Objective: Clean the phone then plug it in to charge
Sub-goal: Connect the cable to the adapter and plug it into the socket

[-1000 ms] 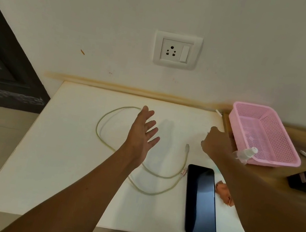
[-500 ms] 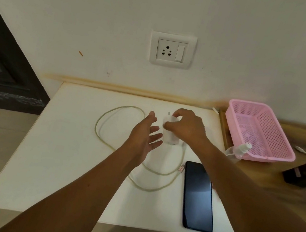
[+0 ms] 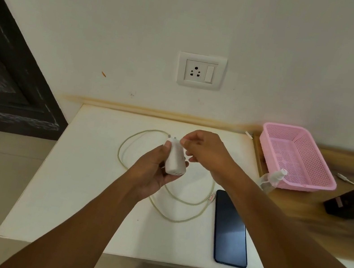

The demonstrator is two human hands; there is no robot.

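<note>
- Gripping white plastic charger brick [image 3: 175, 159] in left hand [image 3: 152, 172], fingers curled round it; long axis pointing prongs-up twd white wall socket [image 3: 200, 71]
- Pinching at brick's top w/ right hand [image 3: 203, 151]
- Lying flat, near-right on white table [image 3: 81, 188]: black slab phone [image 3: 231, 229]; pale cable [image 3: 180, 217] loose beside, unplugged

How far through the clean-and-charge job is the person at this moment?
Cleaning can't be confirmed: the phone lies screen-up on the white table, a spray bottle beside it. In hand: the left hand grips the white charger adapter, with the right hand at its top. Left: the cable lies loose, and the wall socket is empty.
</note>
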